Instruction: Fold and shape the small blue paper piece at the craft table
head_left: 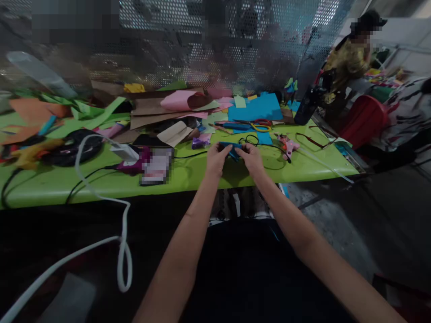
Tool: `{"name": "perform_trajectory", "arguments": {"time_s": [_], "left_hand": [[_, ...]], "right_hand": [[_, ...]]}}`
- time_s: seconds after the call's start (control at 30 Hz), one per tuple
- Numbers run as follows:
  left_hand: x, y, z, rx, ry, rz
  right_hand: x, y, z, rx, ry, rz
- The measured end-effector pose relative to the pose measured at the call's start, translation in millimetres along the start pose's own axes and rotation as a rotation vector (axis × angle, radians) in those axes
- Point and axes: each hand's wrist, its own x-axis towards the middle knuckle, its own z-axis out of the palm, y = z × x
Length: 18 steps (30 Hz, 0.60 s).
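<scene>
Between my two hands, just above the front part of the green table [188, 172], is a small piece of blue foam or felt sheet [233, 151], bent or folded. My left hand [217, 158] pinches its left side with the thumb on top. On the other side, my right hand [251, 157] grips it between thumb and fingers. A thin black cord [193, 155] runs behind the hands and loops beyond the right one. Farther back lie a larger blue sheet [255, 107] and scissors with yellow and red handles [261, 125].
Left of my hands are a phone [157, 166], a purple glue gun [134, 163] and a looping white cable [125, 242]. To the right lie a pink glue gun [286, 146], eyeglasses [314, 141] and a dark bottle [305, 107]. A person [350, 58] is at the far right.
</scene>
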Motion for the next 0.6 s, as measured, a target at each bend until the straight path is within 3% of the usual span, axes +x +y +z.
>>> {"name": "perform_trajectory", "arguments": {"time_s": [0.6], "left_hand": [[-2.0, 4.3, -0.7, -0.005, 0.007, -0.032]], "right_hand": [[-2.0, -1.2, 3.6, -0.047, 0.031, 0.009]]}}
